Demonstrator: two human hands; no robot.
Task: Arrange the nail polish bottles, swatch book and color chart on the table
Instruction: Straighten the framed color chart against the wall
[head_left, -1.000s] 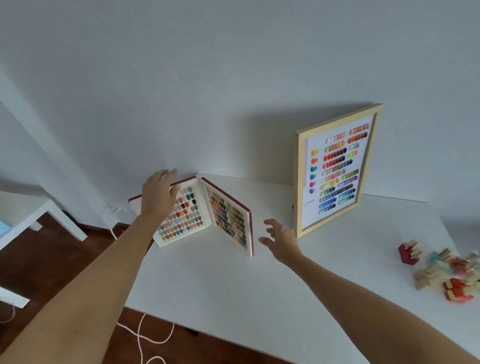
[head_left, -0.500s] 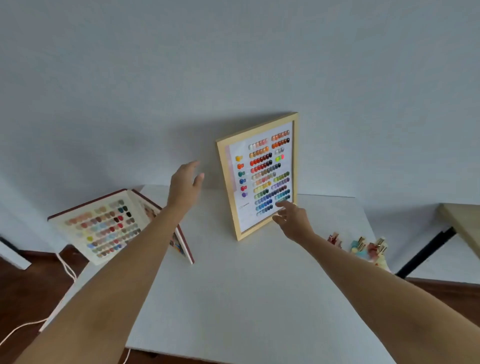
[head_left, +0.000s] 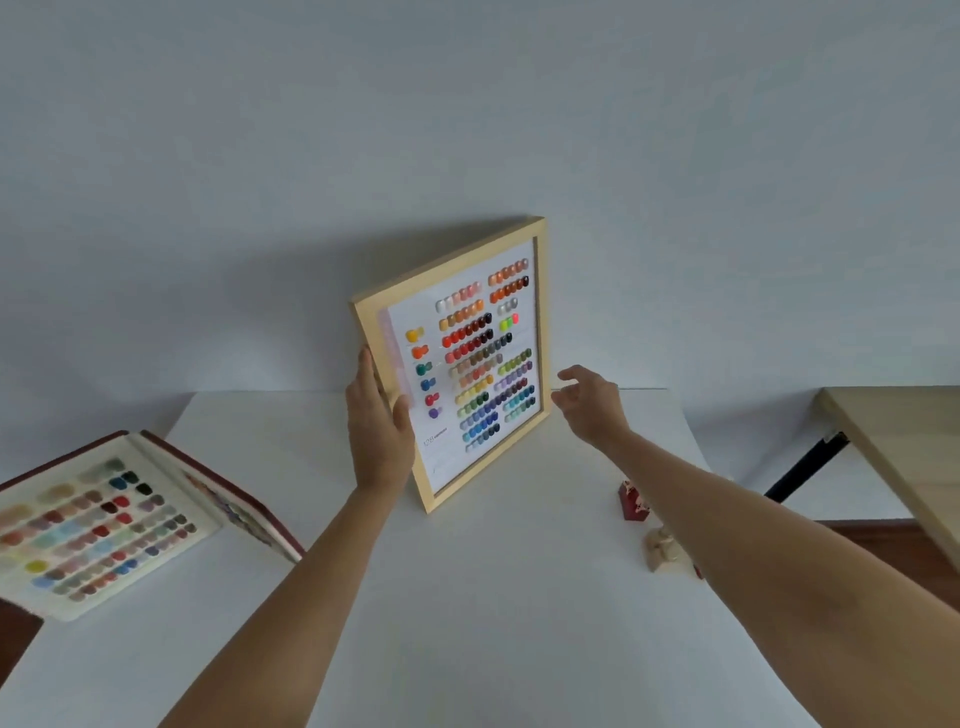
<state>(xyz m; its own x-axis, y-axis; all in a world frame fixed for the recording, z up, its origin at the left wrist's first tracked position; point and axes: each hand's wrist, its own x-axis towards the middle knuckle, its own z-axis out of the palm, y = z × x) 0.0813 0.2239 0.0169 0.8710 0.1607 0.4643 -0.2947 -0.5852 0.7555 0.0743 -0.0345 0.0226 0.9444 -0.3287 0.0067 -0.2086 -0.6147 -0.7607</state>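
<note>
The color chart (head_left: 470, 358), a wooden frame with rows of coloured nail tips, stands upright against the wall at the back of the white table (head_left: 493, 597). My left hand (head_left: 379, 421) grips its left edge, thumb on the glass. My right hand (head_left: 589, 402) hovers open just right of the frame's lower right corner, not touching it. The swatch book (head_left: 109, 514), red-covered, stands open at the table's left end. Nail polish bottles (head_left: 649, 525) sit at the right, partly hidden by my right forearm.
A pale grey wall runs behind the table. A wooden table (head_left: 904, 457) with a black leg stands to the right, across a gap. Dark wooden floor shows at the far left and right.
My left hand left the swatch book, crossed to the right and took hold of the chart's left edge. My right hand went from the chart's front to beside its right edge. The view turned right.
</note>
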